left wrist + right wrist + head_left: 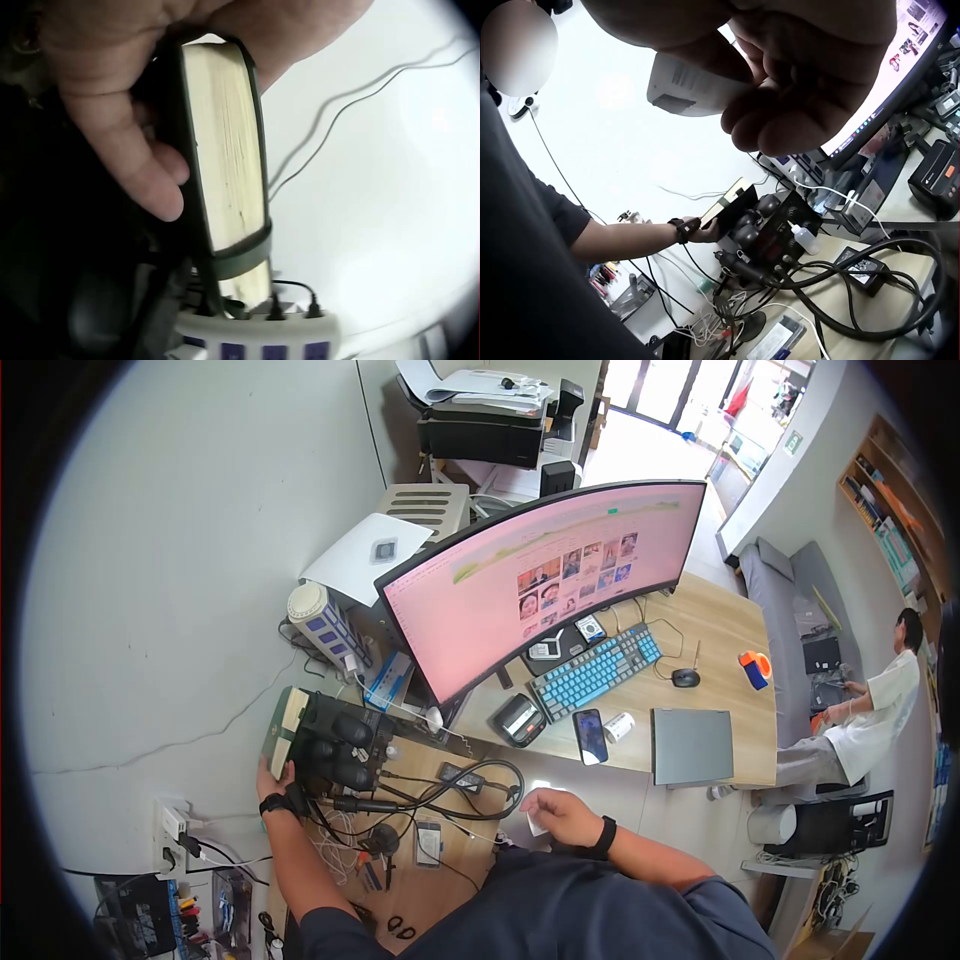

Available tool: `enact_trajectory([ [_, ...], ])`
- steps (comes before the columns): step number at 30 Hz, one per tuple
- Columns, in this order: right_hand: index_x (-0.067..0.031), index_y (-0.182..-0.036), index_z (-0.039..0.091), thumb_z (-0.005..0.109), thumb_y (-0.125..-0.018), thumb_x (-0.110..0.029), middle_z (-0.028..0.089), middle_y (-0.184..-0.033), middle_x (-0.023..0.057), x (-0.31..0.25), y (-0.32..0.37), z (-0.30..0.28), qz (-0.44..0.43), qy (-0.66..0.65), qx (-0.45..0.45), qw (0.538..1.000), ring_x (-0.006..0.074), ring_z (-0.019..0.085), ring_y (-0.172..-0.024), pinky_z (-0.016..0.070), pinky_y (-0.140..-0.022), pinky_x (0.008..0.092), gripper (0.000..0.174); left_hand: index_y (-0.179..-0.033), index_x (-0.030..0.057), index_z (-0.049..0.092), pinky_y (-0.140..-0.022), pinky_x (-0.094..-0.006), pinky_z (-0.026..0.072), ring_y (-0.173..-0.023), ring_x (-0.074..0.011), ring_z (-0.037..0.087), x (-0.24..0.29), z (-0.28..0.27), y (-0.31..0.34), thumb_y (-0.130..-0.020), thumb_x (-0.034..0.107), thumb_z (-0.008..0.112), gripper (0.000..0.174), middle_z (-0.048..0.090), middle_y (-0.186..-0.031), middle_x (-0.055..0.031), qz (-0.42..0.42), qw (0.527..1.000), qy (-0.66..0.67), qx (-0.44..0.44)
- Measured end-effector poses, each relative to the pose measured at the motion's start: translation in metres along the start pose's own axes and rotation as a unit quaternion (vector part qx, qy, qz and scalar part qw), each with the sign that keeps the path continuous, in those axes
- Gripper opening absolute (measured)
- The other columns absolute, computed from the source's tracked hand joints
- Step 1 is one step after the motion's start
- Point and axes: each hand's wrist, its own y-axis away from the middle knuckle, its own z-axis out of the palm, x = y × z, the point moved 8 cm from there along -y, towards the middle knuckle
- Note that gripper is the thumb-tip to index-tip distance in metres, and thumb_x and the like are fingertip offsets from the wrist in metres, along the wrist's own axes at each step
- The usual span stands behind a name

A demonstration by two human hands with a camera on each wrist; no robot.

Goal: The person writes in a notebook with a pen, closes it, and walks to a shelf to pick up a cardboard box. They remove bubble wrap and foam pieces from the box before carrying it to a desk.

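At the left, by the wall, my left hand (277,782) grips a thick notebook (290,732) with dark green covers and cream pages. In the left wrist view the fingers lie along one cover, and a green elastic band crosses the page edges (225,142). Beside the notebook stands a black device (338,740) with several rounded black parts on it. My right hand (568,817), in front of my body, holds a small white object (690,86) with printing on it between curled fingers. The hand hides much of that object, so I cannot tell its kind.
A white power strip tower (325,622) stands behind the device. Thick black cable (500,765) loops over the lower desk near a phone-like device (428,844). A curved monitor (560,570), blue keyboard (597,672), phone (590,737) and laptop (692,746) occupy the main desk. Another person (870,710) sits at right.
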Motion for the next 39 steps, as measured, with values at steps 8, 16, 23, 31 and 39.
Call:
enact_trajectory([
  [8, -0.0046, -0.096, 0.062, 0.049, -0.094, -0.002, 0.053, -0.077, -0.0019, -0.015, -0.014, -0.004, -0.020, 0.041, -0.013, 0.999, 0.0058, 0.046, -0.070, 0.0404, -0.064, 0.0224, 0.013, -0.121, -0.0015, 0.050, -0.088, -0.0401, 0.0573, -0.103, -0.0260, 0.062, 0.019, 0.067, 0.127, -0.094, 0.015, 0.056, 0.031, 0.061, -0.119, -0.0137, 0.128, 0.974, 0.098, -0.160],
  [16, -0.0028, -0.085, 0.065, 0.051, -0.086, -0.001, 0.059, -0.080, 0.0057, -0.076, -0.043, 0.021, -0.143, 0.100, -0.128, 0.976, 0.0170, 0.057, -0.077, 0.0455, -0.070, 0.0294, 0.014, -0.127, 0.0017, 0.049, -0.086, -0.0431, 0.0557, -0.106, -0.0276, 0.061, -0.027, 0.084, 0.351, -0.093, 0.016, 0.057, 0.038, 0.060, -0.121, -0.0119, 0.196, 0.942, 0.136, -0.238],
  [23, -0.0035, -0.085, 0.064, 0.066, -0.087, -0.024, 0.057, -0.083, 0.0074, -0.153, -0.037, 0.056, -0.274, 0.130, -0.219, 0.928, 0.0204, 0.055, -0.079, 0.0449, -0.069, 0.0335, 0.020, -0.134, 0.0024, 0.044, -0.090, -0.0372, 0.0508, -0.111, -0.0236, 0.058, -0.101, 0.113, 0.486, -0.082, 0.017, 0.073, 0.061, 0.056, -0.125, -0.0088, 0.292, 0.919, -0.017, -0.263],
  [31, 0.0006, -0.101, 0.066, 0.074, -0.077, -0.013, 0.067, -0.098, 0.0056, -0.158, -0.016, 0.036, -0.187, -0.044, -0.287, 0.938, 0.0128, 0.060, -0.091, 0.0475, -0.081, 0.0294, 0.029, -0.133, -0.0021, 0.046, -0.101, -0.0362, 0.0412, -0.119, -0.0215, 0.051, -0.153, 0.117, 0.532, -0.072, 0.023, 0.086, 0.077, 0.053, -0.129, -0.0126, 0.303, 0.799, -0.351, -0.384],
  [39, 0.0015, -0.083, 0.065, 0.077, -0.073, -0.025, 0.064, -0.080, 0.0142, -0.180, 0.017, 0.014, -0.252, 0.113, -0.375, 0.885, 0.0254, 0.063, -0.072, 0.0477, -0.065, 0.0357, 0.031, -0.138, 0.0007, 0.044, -0.103, -0.0366, 0.0371, -0.124, -0.0237, 0.049, -0.095, 0.153, 0.523, -0.092, 0.039, 0.062, 0.063, 0.052, -0.133, -0.0140, 0.208, 0.891, -0.041, -0.402],
])
